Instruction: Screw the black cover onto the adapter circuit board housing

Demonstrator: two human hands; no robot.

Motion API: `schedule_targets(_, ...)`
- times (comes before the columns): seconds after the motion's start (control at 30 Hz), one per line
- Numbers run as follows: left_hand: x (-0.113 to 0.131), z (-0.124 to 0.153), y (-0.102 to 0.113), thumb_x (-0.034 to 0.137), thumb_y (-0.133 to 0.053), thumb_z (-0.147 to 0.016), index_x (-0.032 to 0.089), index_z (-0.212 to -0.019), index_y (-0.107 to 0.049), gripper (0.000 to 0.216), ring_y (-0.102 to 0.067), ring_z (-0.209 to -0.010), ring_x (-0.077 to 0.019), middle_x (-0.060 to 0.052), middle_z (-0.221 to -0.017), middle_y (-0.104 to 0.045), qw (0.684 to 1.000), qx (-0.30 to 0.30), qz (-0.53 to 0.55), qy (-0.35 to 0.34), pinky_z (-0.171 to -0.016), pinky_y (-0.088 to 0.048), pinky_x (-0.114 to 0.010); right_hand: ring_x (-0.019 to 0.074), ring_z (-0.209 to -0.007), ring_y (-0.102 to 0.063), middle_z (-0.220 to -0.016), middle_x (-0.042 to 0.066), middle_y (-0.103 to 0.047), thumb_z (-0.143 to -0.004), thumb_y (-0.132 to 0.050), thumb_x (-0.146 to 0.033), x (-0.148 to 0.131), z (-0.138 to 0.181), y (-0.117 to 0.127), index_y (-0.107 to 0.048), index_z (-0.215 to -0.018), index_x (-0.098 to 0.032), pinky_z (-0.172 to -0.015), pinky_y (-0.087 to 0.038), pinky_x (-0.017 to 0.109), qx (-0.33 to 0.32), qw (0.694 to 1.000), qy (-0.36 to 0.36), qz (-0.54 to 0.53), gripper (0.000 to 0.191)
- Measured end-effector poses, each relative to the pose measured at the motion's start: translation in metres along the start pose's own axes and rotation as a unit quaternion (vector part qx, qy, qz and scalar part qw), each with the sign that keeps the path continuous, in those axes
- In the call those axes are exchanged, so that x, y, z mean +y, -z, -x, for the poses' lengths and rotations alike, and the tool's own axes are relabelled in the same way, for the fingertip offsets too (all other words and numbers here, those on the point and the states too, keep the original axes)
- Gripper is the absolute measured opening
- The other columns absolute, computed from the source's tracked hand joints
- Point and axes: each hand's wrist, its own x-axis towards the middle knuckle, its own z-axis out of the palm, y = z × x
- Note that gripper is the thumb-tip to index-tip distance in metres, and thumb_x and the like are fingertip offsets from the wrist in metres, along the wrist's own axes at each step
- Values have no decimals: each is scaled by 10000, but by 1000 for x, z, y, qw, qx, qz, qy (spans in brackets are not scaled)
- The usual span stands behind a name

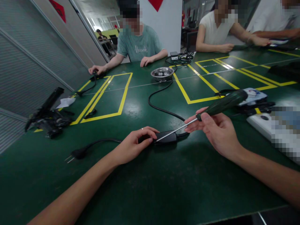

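Note:
A black power adapter [167, 138] lies on the green table, with a cable leaving each end. My left hand [134, 143] grips the adapter's left end between thumb and fingers. In my right hand [217, 132] is a screwdriver [222, 103] with a dark green handle, held tilted. Its metal shaft slants down to the left, and the tip meets or hovers over the adapter near my left fingertips; contact is unclear. The left cable ends in a two-pin plug [78, 153]. From the right end, the other cable [161, 111] curves away toward a metal bowl [162, 73].
Yellow tape [120, 109] marks rectangles on the table. Dark parts [50, 117] sit at the left edge. A white device [264, 125] and a small blue-white packet [256, 95] stand at right. Bundled cables [182, 58] lie at the back. Several people sit across the table.

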Motion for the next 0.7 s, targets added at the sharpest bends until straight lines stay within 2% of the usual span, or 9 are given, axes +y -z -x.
schedule_targets(0.1, 1, 0, 0, 240, -489, -958, 211, -990, -616, 134, -547, -1173, -208, -37, -1283, -565, 1000, 2, -3, 0, -1021, -417, -398, 169, -680, -701, -792, 17, -727, -873, -654, -306, -3, -2, 2, -674, -850, -237, -683, -595, 345, 12, 996, 17, 85, 76)
schedule_targets(0.17, 2, 0, -1, 240, -487, -959, 209, -985, -616, 135, -549, -1174, -207, -39, -1280, -569, 1000, 4, -3, 2, -1022, -419, -401, 169, -728, -697, -808, 18, -721, -855, -676, -305, -4, -4, 3, -669, -804, -236, -692, -589, 332, 22, 994, 20, 104, 86)
schedule_targets(0.23, 3, 0, -1, 243, -492, -956, 204, -980, -616, 132, -551, -1175, -209, -43, -1276, -575, 1000, 6, -2, 5, -1023, -421, -404, 183, -829, -694, -905, 16, -720, -874, -647, -308, -2, -5, 4, -660, -905, -258, -740, -584, 358, 23, 998, 19, 56, 60)
schedule_targets(0.3, 3, 0, -1, 253, -498, -955, 200, -976, -617, 132, -555, -1177, -211, -46, -1273, -583, 1000, 10, -1, 10, -1026, -423, -403, 198, -928, -681, -1011, 19, -710, -905, -588, -292, -1, -5, 5, -636, -1051, -281, -806, -571, 399, 9, 1000, 15, -6, 155)
schedule_targets(0.37, 3, 1, -2, 263, -504, -953, 196, -978, -619, 136, -556, -1184, -215, -51, -1275, -590, 1000, 12, 2, 15, -1030, -424, -403, 200, -972, -666, -1053, 31, -701, -918, -554, -277, 0, -5, 6, -640, -1090, -267, -851, -552, 406, -4, 1000, 15, -17, 193)
schedule_targets(0.47, 3, 1, -2, 276, -510, -948, 191, -983, -622, 144, -558, -1188, -226, -61, -1286, -595, 1000, 13, 3, 20, -1035, -427, -414, 176, -878, -659, -939, 33, -703, -892, -613, -313, -1, -6, 8, -697, -932, -228, -819, -550, 352, 25, 997, 18, 71, 126)
schedule_targets(0.53, 3, 1, -2, 279, -515, -943, 189, -979, -622, 145, -562, -1185, -232, -66, -1285, -599, 1000, 14, 1, 21, -1037, -428, -423, 160, -794, -646, -854, 28, -689, -864, -652, -354, -1, -8, 9, -699, -837, -215, -777, -551, 328, 55, 991, 8, 122, 149)
schedule_targets(0.6, 4, 0, -3, 282, -519, -938, 185, -971, -623, 146, -566, -1182, -238, -72, -1277, -606, 1000, 17, -1, 20, -1035, -432, -430, 163, -801, -646, -868, 24, -683, -861, -651, -369, 0, -8, 9, -682, -857, -227, -766, -553, 329, 66, 993, -6, 102, 145)
schedule_targets(0.7, 5, 0, -3, 281, -520, -932, 179, -962, -621, 147, -569, -1181, -244, -82, -1273, -611, 1000, 20, 0, 18, -1024, -445, -434, 181, -901, -657, -986, 29, -686, -894, -587, -325, 0, -8, 7, -654, -1001, -260, -812, -550, 360, 43, 999, -26, 8, 143)
